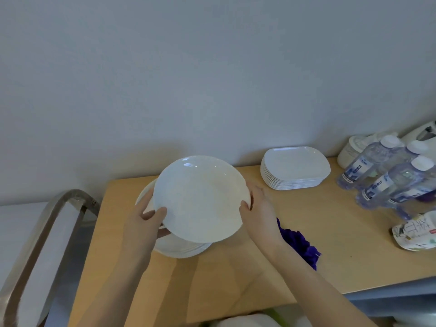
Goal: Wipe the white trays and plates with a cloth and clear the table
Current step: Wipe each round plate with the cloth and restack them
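Both hands hold one round white plate [200, 199] by opposite edges, tilted up toward the wearer above the stack of plates [181, 249] on the tabletop [236, 274]: the left hand [144, 223] curls its fingers over the near-left rim, the right hand [257, 208] pinches the right rim. Gripping the rims likely keeps the face free for wiping. The purple cloth [299, 244] lies just right of the right wrist, and the stacked white trays [295, 168] sit farther back.

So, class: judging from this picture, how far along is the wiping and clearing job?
Possibly done: the stack of trays sits neatly by the wall. In hand: left hand and right hand hold a round plate above the plate stack. Left: the purple cloth lies unused; nothing is cleared off the table.
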### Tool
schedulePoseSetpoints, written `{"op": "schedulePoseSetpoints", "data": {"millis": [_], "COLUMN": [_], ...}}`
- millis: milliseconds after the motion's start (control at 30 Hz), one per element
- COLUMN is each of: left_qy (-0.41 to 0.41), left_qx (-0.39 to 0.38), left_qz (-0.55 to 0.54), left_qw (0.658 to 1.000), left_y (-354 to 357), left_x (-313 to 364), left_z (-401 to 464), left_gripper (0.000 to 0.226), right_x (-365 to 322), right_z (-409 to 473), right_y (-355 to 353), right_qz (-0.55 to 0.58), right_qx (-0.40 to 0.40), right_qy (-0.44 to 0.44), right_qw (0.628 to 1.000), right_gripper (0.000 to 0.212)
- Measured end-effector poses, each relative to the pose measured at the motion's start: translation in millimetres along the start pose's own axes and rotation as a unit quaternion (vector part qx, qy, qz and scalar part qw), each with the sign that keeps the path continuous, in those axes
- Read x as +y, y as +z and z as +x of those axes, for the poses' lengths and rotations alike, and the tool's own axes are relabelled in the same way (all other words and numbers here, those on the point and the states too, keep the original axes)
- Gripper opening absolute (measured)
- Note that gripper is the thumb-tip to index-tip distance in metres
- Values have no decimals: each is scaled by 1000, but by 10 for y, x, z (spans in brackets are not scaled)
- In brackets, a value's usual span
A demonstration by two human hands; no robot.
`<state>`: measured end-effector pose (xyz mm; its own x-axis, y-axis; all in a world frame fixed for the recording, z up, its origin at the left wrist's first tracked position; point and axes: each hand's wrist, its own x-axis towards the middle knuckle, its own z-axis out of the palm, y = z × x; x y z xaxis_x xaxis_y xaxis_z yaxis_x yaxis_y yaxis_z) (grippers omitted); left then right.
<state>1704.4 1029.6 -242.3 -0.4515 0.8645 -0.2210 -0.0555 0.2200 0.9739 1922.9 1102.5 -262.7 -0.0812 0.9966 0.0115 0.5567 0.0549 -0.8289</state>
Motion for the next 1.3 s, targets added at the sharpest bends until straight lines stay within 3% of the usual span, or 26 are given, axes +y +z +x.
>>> {"op": "schedulePoseSetpoints", "data": {"millis": [133, 200, 300, 367, 433, 533, 600, 667, 800, 867, 1000, 1167, 1300], "left_qy": [-29, -37, -44, -48, -50, -57, -60, -70, -85, -96, -134, -164, -157], "left_qx": [-41, -31, -4, 8, 12, 14, 17, 20, 19, 23, 28, 28, 20], "left_qz": [-51, -74, -105, -117, -115, -107, -107, -112, -107, -92, -90, -68, -23], "left_qw": [997, 996, 994, 992, 992, 993, 992, 991, 990, 991, 986, 984, 987], "left_y": [294, 461, 705, 835, 949, 1115, 1209, 1298, 1482, 1580, 1764, 2003, 2104], "left_x": [-7, -84, -191, -248, -281, -298, -309, -335, -450, -529, -722, -971, -1177], "left_z": [-120, -194, -312, -384, -438, -517, -575, -646, -787, -863, -987, -1043, -1011], "left_gripper": [52, 49, 46, 46, 48, 49, 48, 48, 50, 53, 48, 45, 45], "right_x": [168, 301, 612, 867, 1124, 1394, 1505, 1551, 1621, 1747, 1941, 1888, 1630], "right_z": [-40, -66, -93, -130, -190, -350, -411, -412, -344, -291, -125, -10, -13], "right_y": [-330, -494, -677, -726, -696, -588, -544, -561, -809, -1054, -1614, -2030, -1987], "right_qz": [-6, 49, 86, 6, -127, -324, -366, -344, -160, -173, -136, -99, -100], "right_qx": [59, 75, 90, 74, -13, -163, -176, -160, -110, -90, -8, 69, 28], "right_qy": [-29, -33, 10, 42, 35, 57, 48, 36, 152, 127, 100, 69, -9], "right_qw": [998, 995, 992, 996, 991, 930, 913, 925, 969, 972, 986, 990, 995], "right_gripper": [40, 28, 27, 27, 34, 62, 60, 46, 33, 32, 52, 51, 51]}}
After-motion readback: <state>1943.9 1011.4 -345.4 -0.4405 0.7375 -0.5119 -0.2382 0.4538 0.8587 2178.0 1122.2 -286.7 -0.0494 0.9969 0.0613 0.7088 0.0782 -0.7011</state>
